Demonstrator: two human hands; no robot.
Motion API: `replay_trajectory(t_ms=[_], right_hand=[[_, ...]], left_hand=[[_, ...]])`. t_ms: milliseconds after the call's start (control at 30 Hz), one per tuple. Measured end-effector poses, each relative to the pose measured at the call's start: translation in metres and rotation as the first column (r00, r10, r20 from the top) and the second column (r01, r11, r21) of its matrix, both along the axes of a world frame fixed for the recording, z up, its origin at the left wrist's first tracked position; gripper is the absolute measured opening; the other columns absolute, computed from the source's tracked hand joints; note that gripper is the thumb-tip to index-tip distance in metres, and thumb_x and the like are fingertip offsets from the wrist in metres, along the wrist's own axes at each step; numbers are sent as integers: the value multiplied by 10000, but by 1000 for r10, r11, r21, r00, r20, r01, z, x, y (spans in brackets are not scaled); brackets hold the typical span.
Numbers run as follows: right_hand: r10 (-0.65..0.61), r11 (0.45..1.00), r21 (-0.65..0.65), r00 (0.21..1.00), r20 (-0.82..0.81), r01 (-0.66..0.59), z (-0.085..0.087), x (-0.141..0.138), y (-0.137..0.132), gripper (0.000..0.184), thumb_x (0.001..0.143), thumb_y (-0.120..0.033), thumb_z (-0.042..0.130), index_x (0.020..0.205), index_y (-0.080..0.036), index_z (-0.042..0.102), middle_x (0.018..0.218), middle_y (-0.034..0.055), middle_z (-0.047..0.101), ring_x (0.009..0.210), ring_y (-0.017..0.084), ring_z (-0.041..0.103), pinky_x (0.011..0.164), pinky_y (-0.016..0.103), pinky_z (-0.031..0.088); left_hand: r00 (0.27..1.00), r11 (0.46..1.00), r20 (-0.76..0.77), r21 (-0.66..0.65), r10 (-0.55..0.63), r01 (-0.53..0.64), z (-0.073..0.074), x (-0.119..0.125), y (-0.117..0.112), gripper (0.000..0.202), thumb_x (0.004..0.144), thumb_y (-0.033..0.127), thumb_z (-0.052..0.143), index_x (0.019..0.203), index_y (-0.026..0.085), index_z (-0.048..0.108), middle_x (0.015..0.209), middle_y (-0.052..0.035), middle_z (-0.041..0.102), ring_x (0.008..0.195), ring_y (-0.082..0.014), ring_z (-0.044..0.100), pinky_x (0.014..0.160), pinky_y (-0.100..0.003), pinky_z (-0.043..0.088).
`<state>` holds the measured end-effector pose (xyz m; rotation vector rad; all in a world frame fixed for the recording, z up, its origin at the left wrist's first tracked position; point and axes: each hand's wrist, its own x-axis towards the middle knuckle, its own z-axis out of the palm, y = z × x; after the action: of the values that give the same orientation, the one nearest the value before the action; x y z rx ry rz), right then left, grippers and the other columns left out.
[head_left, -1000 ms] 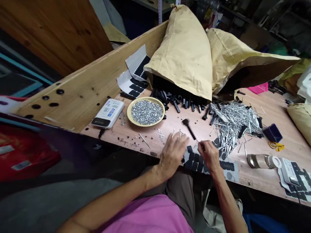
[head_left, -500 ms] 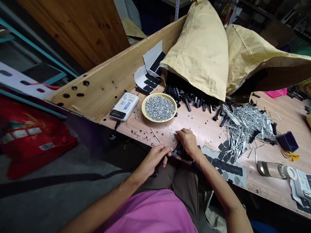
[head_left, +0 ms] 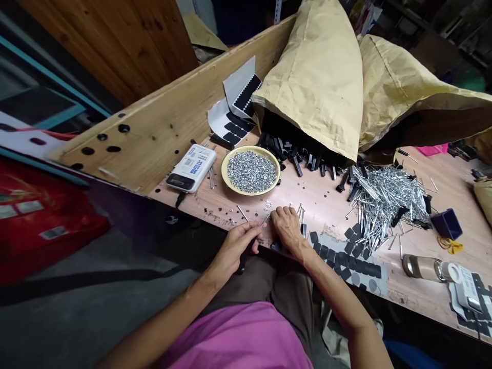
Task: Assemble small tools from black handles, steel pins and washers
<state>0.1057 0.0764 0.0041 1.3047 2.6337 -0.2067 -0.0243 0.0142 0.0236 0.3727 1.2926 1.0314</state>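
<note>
My left hand (head_left: 239, 245) is closed on a long thin screw (head_left: 265, 220), whose bright shaft pokes out past the fingertips toward my right hand. A black plastic piece (head_left: 242, 262) shows under the same palm. My right hand (head_left: 286, 225) rests at the table edge, fingers curled down and together; what they hold, if anything, is hidden. Just beyond its fingertips lies a small cluster of loose nuts (head_left: 268, 204). To its right, several screws with black pieces (head_left: 303, 225) lie partly behind the wrist. Another screw (head_left: 243, 213) lies on the table above my left hand.
A yellow bowl (head_left: 223, 173) full of nuts stands beyond my hands, beside a white device (head_left: 193, 166). At right are a heap of long screws (head_left: 384, 200), black pads on a sheet (head_left: 361, 265), a blue box (head_left: 446, 223) and a bottle (head_left: 425, 268). Paper sacks (head_left: 319, 77) lie behind.
My right hand has shifted left and closer to my body, uncovering screws to its right. The screw in my left hand now shows clearly, and the view has turned slightly.
</note>
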Motion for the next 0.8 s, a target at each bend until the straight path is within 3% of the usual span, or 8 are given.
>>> replay_trajectory(t_ms=[100, 167, 233, 333, 400, 467, 567, 800], right_hand=[[-109, 993, -51, 982, -154, 102, 1, 4, 7, 187, 890, -108, 470, 896, -152, 652, 946, 118, 681, 916, 232, 593, 875, 374, 405], [-282, 957, -168, 892, -353, 236, 3, 9, 9, 161, 875, -140, 494, 858, -161, 653, 912, 96, 694, 868, 219, 612, 842, 366, 430], [-491, 865, -396, 687, -536, 310, 5, 14, 7, 138, 853, -194, 514, 827, -174, 648, 837, 57, 698, 774, 188, 625, 754, 323, 466], [-737, 668, -712, 329, -590, 219, 10, 18, -1, 148, 802, -303, 564, 774, -180, 642, 711, 12, 681, 664, 155, 626, 665, 281, 491], [-812, 582, -798, 157, -562, 156, 14, 19, -7, 195, 751, -370, 617, 752, -177, 644, 664, 2, 673, 651, 152, 636, 682, 287, 509], [-834, 550, -824, 56, -548, 136, 17, 19, -10, 232, 708, -406, 658, 733, -177, 646, 633, -3, 670, 639, 150, 643, 707, 299, 523], [-823, 563, -814, 9, -568, 140, 22, 19, -14, 238, 684, -412, 688, 705, -179, 648, 608, -8, 667, 608, 148, 646, 714, 314, 540], [-758, 640, -743, 1, -653, 198, 24, 24, -22, 195, 714, -381, 677, 713, -186, 667, 611, -8, 677, 616, 152, 657, 699, 314, 555]], left_hand=[[999, 999, -8, 17, 32, -32, -1, -2, 1, 314, 534, 390, 737, 669, 136, 611, 519, 65, 555, 345, -38, 423, 411, -207, 358], [999, 999, 4, 28, 35, -35, -2, -2, 2, 335, 537, 387, 743, 726, 128, 644, 520, 66, 556, 343, -39, 423, 407, -207, 347], [1000, 999, 26, 33, 18, -19, -3, 0, 3, 396, 538, 383, 750, 821, 115, 680, 523, 67, 550, 338, -35, 406, 389, -203, 308], [997, 998, 64, 55, -29, 26, -5, 5, 4, 518, 564, 392, 751, 988, 99, 701, 533, 70, 520, 340, -17, 353, 368, -193, 230], [995, 995, 81, 83, -61, 54, -6, 8, 3, 573, 589, 400, 746, 1072, 97, 692, 539, 73, 486, 356, -6, 311, 365, -189, 192], [992, 991, 87, 106, -95, 86, -6, 11, 2, 605, 610, 403, 741, 1132, 103, 675, 543, 78, 450, 377, -2, 279, 368, -187, 164], [986, 982, 81, 127, -149, 138, -5, 12, 0, 627, 645, 418, 725, 1191, 119, 646, 549, 82, 414, 405, -4, 256, 379, -186, 133], [977, 961, 30, 189, -213, 203, -1, 15, -1, 635, 678, 479, 694, 1203, 125, 638, 547, 90, 349, 442, -21, 221, 406, -190, 130]])
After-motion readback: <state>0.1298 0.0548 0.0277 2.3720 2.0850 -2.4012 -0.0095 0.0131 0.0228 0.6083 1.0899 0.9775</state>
